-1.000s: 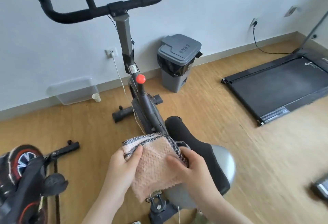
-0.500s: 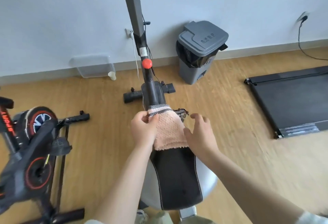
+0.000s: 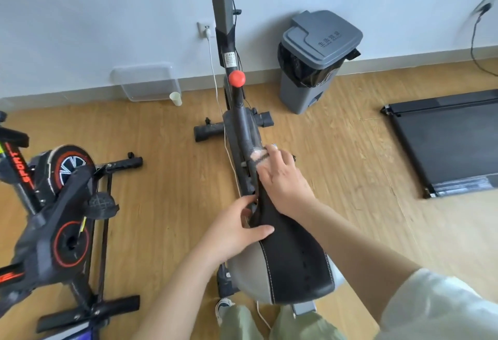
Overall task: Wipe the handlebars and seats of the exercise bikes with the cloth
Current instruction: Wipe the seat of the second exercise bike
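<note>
Nearest to me my left hand [image 3: 237, 229] grips the left edge of the black seat [image 3: 293, 256], thumb on top, further my right hand [image 3: 283, 178] bends its fingers over the pink cloth [image 3: 256, 154] on the seat's nose, and behind stand the red knob [image 3: 237, 78] and the grey bin [image 3: 318, 51].

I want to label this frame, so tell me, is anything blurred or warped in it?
Head view: the cloth under the right hand is smeared by motion; the wall plug at far right is streaked; the seat and left hand read fairly sharp; the baseboard bows from the wide-angle lens; light is soft, no glare.
</note>
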